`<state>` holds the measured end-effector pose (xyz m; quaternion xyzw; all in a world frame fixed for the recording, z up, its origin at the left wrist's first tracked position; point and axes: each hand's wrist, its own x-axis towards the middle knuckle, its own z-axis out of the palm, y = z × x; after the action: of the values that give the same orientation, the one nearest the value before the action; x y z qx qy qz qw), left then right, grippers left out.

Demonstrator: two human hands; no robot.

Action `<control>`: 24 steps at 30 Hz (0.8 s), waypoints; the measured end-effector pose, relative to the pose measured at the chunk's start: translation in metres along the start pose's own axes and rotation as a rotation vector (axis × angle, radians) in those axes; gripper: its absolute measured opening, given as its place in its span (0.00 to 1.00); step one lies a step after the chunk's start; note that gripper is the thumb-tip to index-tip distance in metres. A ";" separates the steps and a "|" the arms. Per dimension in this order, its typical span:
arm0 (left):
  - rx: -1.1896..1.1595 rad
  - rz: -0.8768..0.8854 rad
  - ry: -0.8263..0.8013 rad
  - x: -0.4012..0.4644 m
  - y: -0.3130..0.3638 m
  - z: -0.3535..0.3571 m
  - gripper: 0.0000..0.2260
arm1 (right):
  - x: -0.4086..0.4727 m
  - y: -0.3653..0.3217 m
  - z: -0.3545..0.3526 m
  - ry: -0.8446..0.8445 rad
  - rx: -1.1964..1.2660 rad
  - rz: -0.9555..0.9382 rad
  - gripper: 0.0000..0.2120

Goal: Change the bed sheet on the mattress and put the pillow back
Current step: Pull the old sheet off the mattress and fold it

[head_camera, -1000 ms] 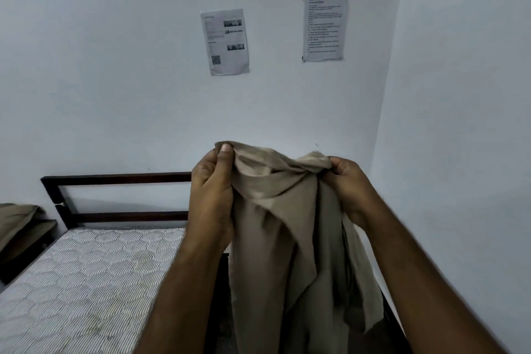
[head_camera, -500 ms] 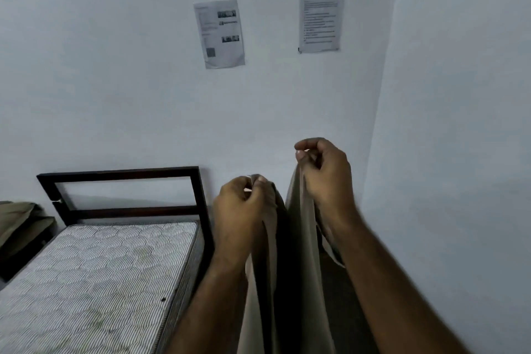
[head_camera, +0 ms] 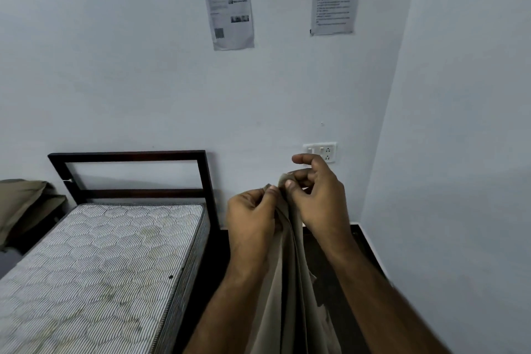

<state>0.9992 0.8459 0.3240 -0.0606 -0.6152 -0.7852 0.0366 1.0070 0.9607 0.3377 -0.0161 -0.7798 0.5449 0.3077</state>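
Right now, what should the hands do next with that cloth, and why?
Probably slide apart along the beige sheet's edge. The left hand and right hand pinch it close together, it hangs bunched, and the mattress lies bare.

A plain beige bed sheet (head_camera: 290, 282), without any print, is seen in dull, shadowed folds. The mattress (head_camera: 94, 267) is covered in fine grey-and-white stripes, over which a quilted honeycomb pattern is stitched; faint greenish-brown stains are spread across its middle, and a small black spot is seen near its right edge. The bed frame (head_camera: 129, 156) is finished in very dark brown, almost black. A bundle of cloth (head_camera: 20, 204) at the left edge is coloured olive-tan. The walls (head_camera: 115, 80) are painted a pale bluish white. Two white paper notices (head_camera: 228, 13) are printed in grey and black. A white switch plate (head_camera: 320, 149) is fitted above the dark floor (head_camera: 365, 247).
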 end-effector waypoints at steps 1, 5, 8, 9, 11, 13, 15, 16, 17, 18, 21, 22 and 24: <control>-0.021 -0.008 -0.009 -0.002 0.000 0.001 0.15 | -0.001 -0.002 -0.001 0.003 -0.009 -0.024 0.17; -0.137 -0.032 0.011 -0.007 0.006 0.007 0.13 | -0.011 -0.008 0.002 -0.035 -0.076 -0.111 0.13; -0.180 -0.034 0.008 -0.011 0.008 0.010 0.13 | -0.016 -0.007 0.000 0.006 -0.094 -0.142 0.10; -0.193 -0.035 0.008 -0.014 0.009 0.011 0.14 | -0.018 -0.008 0.000 0.033 -0.101 -0.155 0.08; -0.209 -0.028 0.005 -0.019 0.011 0.014 0.14 | -0.022 -0.010 -0.001 0.083 -0.129 -0.178 0.08; -0.215 -0.024 0.000 -0.021 0.014 0.016 0.14 | -0.025 -0.012 -0.001 0.106 -0.151 -0.196 0.09; -0.221 -0.021 0.008 -0.022 0.015 0.016 0.14 | -0.025 -0.012 -0.002 0.095 -0.154 -0.212 0.09; -0.226 -0.023 0.015 -0.023 0.016 0.017 0.14 | -0.026 -0.012 -0.002 0.085 -0.142 -0.215 0.09; -0.230 -0.025 0.021 -0.024 0.016 0.017 0.14 | -0.026 -0.012 -0.003 0.080 -0.119 -0.214 0.09; -0.232 -0.027 0.031 -0.025 0.016 0.018 0.13 | -0.026 -0.013 -0.005 0.081 -0.088 -0.212 0.09; -0.249 -0.022 0.064 -0.028 0.015 0.018 0.15 | -0.025 -0.017 -0.012 0.191 -0.029 -0.229 0.09; -0.250 -0.024 0.069 -0.028 0.014 0.018 0.17 | -0.022 -0.018 -0.016 0.244 -0.029 -0.235 0.09; -0.255 -0.031 0.077 -0.029 0.015 0.018 0.17 | -0.018 -0.020 -0.020 0.293 -0.041 -0.225 0.11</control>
<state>1.0312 0.8595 0.3381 -0.0252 -0.5094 -0.8592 0.0400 1.0375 0.9633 0.3511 -0.0144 -0.7345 0.4828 0.4766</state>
